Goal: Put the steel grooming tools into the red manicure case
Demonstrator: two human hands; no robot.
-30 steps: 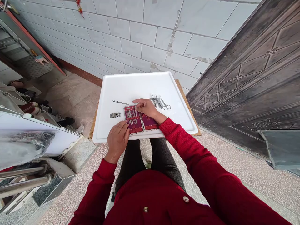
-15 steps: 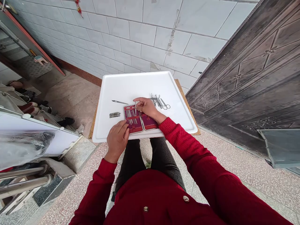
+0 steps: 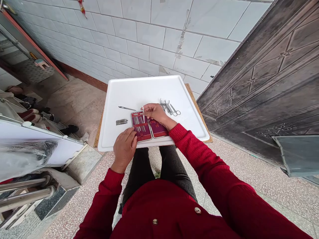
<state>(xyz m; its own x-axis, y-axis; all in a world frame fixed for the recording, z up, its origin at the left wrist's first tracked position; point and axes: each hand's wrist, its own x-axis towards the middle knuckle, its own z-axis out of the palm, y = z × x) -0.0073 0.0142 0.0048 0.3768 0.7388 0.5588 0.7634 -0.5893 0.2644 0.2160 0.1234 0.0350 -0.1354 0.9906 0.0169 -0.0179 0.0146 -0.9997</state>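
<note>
A manicure case (image 3: 141,136) with a red-purple lining lies unfolded on the white tray (image 3: 129,89). Several slim metal tools stand in the loops of its left half. At the case's left edge, my left hand (image 3: 125,143) holds it with fingers close together. My right hand (image 3: 157,113) is closed in a pinch on a slim metal manicure tool (image 3: 143,114), held over the left half near the row of tools. The hand and wrist cover part of the right half. Left of the case lies a nail clipper (image 3: 122,122); above it lies a thin pointed tool (image 3: 127,108).
Small scissors (image 3: 176,112) and other metal implements (image 3: 165,105) lie on the tray right of my right hand. The tray rests on a wooden board (image 3: 193,96). A tiled wall (image 3: 149,36) rises behind, and a dark carved door (image 3: 261,86) stands at right.
My right hand and the pinched tool have shifted only slightly at the loops. The left hand stays at the case edge, and the other items lie as before.
</note>
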